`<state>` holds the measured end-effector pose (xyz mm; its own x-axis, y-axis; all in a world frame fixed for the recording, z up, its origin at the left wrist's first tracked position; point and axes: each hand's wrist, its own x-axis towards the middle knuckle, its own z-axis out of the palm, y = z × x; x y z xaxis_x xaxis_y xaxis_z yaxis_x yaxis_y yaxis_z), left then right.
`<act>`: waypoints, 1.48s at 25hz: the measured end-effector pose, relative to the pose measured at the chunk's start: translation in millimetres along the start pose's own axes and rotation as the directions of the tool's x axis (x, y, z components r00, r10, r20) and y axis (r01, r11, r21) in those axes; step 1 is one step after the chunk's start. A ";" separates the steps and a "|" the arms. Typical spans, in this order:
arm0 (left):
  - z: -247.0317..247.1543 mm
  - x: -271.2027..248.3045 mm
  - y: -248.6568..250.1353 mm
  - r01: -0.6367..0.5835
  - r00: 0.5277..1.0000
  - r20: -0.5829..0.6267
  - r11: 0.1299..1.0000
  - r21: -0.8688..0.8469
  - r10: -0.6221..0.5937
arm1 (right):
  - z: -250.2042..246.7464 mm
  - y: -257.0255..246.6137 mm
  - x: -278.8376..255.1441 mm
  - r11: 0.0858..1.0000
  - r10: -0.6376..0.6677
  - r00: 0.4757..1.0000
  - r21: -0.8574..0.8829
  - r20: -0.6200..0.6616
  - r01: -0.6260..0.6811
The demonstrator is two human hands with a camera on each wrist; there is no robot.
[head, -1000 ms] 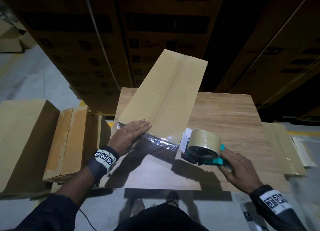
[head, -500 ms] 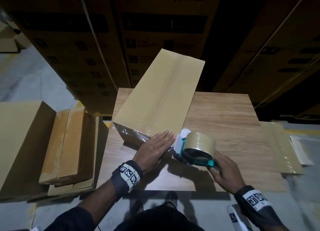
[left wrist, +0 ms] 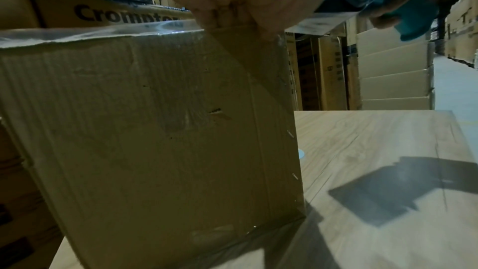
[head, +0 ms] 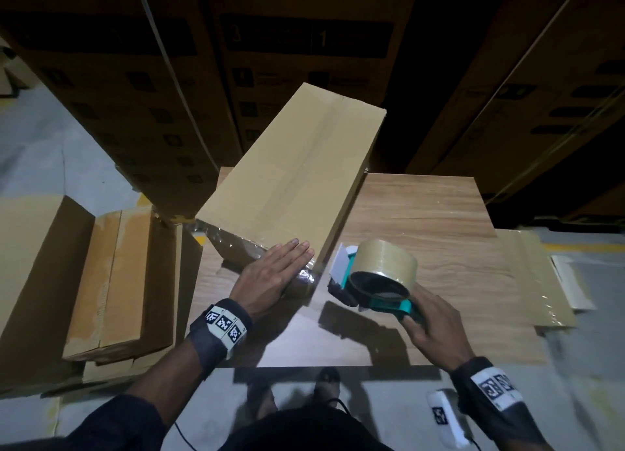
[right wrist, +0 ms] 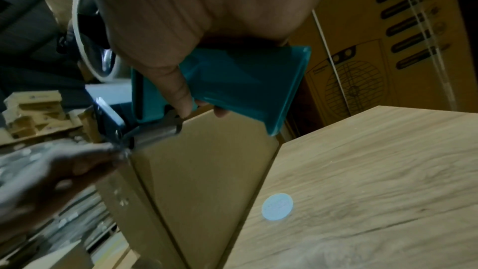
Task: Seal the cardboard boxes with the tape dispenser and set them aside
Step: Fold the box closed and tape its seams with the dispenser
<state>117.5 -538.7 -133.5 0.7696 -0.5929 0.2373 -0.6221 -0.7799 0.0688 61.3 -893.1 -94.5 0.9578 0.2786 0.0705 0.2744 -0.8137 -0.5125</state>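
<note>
A long cardboard box [head: 297, 166] lies slantwise on the wooden table [head: 439, 220], its near end [left wrist: 155, 130] wrapped in shiny clear tape. My left hand [head: 270, 274] lies flat with straight fingers on the near top corner of that box. My right hand [head: 429, 325] grips the teal handle of the tape dispenser [head: 375, 278], which carries a roll of tan tape and sits just right of the box's near corner. In the right wrist view my fingers curl round the teal handle [right wrist: 232, 81], and the dispenser's blade end touches the box corner.
Sealed cardboard boxes [head: 111, 288] are stacked on the floor at the left of the table. A flattened carton [head: 527, 274] lies off the table's right edge. Tall printed cartons [head: 297, 51] form a wall behind. A small pale round sticker [right wrist: 277, 206] is on the tabletop.
My left hand slid right along the box's near edge to its right corner. The box swung leftward, and the dispenser stayed close to that corner in my right hand.
</note>
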 end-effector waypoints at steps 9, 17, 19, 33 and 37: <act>2.9 -1.5 2.8 0.046 0.999 -0.005 0.996 -0.081 -0.047 | -44.9 30.6 -57.8 0.995 0.043 0.998 -0.088 -0.043 -0.047; -0.7 -2.5 5.7 0.085 0.996 0.009 0.988 -0.126 -0.084 | 70.2 27.9 -29.5 0.997 0.078 0.995 -0.003 0.068 -0.078; -1.1 -1.7 7.5 0.096 0.995 -0.001 0.987 -0.128 -0.097 | 87.7 21.3 -25.4 0.995 0.083 0.995 0.044 0.063 -0.086; 5.0 -1.6 9.1 0.106 0.991 -0.068 0.983 -0.152 -0.118 | 120.6 18.8 16.1 0.988 0.055 0.958 -0.151 0.281 -0.012; 7.5 6.7 9.7 0.078 0.991 -0.098 0.984 -0.159 -0.094 | 118.3 28.3 2.5 0.968 0.200 0.868 -0.229 0.454 -0.104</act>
<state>117.7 -551.8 -138.5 0.8069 -0.4941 0.3238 -0.5752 -0.7821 0.2398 61.4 -855.1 -210.1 0.8477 0.3107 -0.4300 0.1858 -0.9331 -0.3078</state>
